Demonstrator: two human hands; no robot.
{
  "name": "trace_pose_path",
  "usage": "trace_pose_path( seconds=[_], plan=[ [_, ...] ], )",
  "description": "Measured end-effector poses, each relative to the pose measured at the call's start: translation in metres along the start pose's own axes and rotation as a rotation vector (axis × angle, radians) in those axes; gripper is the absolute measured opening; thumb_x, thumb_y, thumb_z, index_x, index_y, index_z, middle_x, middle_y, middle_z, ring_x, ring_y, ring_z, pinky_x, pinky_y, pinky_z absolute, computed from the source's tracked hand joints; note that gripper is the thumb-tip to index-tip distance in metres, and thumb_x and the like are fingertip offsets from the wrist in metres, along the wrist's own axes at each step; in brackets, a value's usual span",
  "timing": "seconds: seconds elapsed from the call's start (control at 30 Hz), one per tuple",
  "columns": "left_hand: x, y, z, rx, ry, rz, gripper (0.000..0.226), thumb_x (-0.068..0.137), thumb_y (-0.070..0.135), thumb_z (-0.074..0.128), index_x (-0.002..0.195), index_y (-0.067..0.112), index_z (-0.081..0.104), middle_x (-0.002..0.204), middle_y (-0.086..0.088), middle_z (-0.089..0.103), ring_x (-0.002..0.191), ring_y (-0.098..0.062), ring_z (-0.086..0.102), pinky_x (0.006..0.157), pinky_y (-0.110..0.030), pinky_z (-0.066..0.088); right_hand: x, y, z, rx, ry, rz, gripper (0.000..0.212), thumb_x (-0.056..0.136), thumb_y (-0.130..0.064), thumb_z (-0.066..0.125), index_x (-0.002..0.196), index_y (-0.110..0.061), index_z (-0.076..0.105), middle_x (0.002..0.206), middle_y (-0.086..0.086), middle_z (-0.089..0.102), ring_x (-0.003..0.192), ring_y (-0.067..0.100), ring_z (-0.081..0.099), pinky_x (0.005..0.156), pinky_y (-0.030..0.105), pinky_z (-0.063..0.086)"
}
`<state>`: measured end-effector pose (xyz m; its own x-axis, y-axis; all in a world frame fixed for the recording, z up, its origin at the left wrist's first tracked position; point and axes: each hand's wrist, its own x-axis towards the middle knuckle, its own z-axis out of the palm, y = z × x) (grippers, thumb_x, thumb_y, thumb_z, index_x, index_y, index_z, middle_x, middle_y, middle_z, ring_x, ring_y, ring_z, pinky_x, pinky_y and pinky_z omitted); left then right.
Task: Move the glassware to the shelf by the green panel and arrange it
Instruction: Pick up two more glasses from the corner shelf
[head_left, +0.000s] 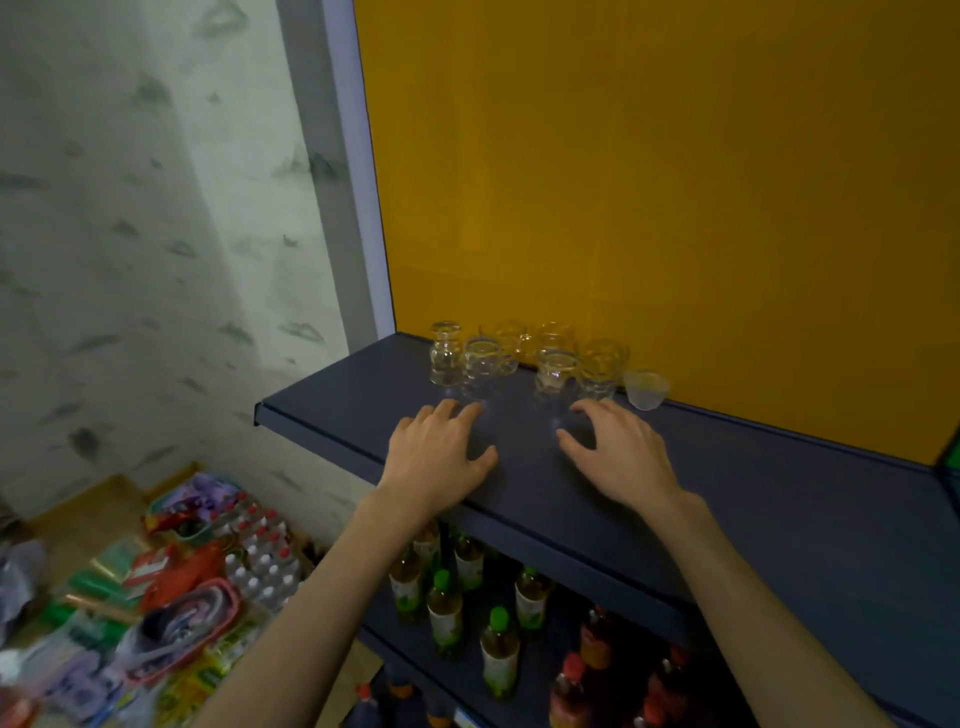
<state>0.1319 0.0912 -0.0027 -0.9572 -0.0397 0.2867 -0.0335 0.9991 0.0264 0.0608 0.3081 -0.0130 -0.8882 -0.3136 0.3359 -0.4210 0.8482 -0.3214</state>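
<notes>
Glassware (524, 358) clustered at back of blue shelf (332, 410), against yellow panel (649, 182); small frosted cup (645, 388) at right end. Left hand (441, 447), right hand (618, 447) hovering just in front, fingers loosely spread, holding nothing. Judgement: arranging underway. Grip low on bodies, shift singly, avoid knocking neighbours.

I take this for a small shop or its stockroom. I see a dark blue metal shelf (332, 410) of the retail gondola kind, backed by a yellow panel (649, 197), with a sliver of green panel (953, 457) at the far right. On it stands a cluster of clear glasses (519, 358), several alike. The shelf below carries rows of bottled drinks (467, 608) with green and red caps, many of each sort. On the floor to the left lie shrink-wrapped packs of small bottles (260, 556) and heaps of packaged goods (130, 623), partly blurred. A grey-streaked wall (130, 234) stands behind.
</notes>
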Motion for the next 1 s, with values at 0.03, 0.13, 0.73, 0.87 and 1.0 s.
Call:
trace_pose_path(
  seconds=[0.03,0.13,0.73,0.87,1.0],
  plan=[
    [0.012,-0.010,0.002,0.007,-0.002,0.009,0.065,0.095,0.061,0.043,0.151,0.028,0.038,0.147,-0.001,0.050,0.127,-0.027,0.053,0.100,-0.044,0.046,0.012,-0.002,0.005,0.004,0.011,0.015,0.049,0.095,-0.054,0.053,0.134,-0.025,0.054,0.133,-0.001,0.059,0.120,0.022,0.058,0.090,0.040,0.050],
    [0.045,-0.036,0.008,0.005,0.005,0.023,0.065,0.095,0.060,0.044,0.151,0.027,0.039,0.146,-0.002,0.051,0.127,-0.028,0.053,0.100,-0.044,0.046,0.041,-0.007,0.018,0.005,0.051,0.070,0.048,0.094,-0.054,0.055,0.131,-0.024,0.056,0.130,-0.001,0.060,0.117,0.023,0.059,0.085,0.039,0.051],
    [0.185,-0.063,0.055,-0.130,-0.023,0.221,0.062,0.094,0.054,0.053,0.145,0.022,0.038,0.140,-0.012,0.043,0.115,-0.035,0.059,0.078,-0.040,0.050,0.080,-0.024,0.050,-0.219,0.084,0.412,0.051,0.090,-0.055,0.057,0.126,-0.019,0.059,0.124,0.002,0.065,0.111,0.025,0.063,0.082,0.037,0.050],
    [0.189,-0.065,0.054,-0.145,-0.022,0.247,0.069,0.088,0.062,0.060,0.139,0.020,0.043,0.133,-0.011,0.038,0.117,-0.034,0.056,0.078,-0.041,0.050,0.083,-0.029,0.057,-0.229,0.107,0.515,0.055,0.088,-0.060,0.058,0.122,-0.017,0.058,0.120,0.006,0.066,0.110,0.029,0.062,0.083,0.039,0.048],
    [0.185,-0.065,0.054,-0.179,-0.040,0.284,0.075,0.078,0.071,0.064,0.130,0.022,0.040,0.127,-0.010,0.047,0.111,-0.033,0.059,0.073,-0.038,0.043,0.088,-0.030,0.064,-0.225,0.109,0.594,0.064,0.083,-0.067,0.058,0.121,-0.016,0.057,0.121,0.007,0.065,0.112,0.030,0.062,0.084,0.040,0.050]
  ],
)
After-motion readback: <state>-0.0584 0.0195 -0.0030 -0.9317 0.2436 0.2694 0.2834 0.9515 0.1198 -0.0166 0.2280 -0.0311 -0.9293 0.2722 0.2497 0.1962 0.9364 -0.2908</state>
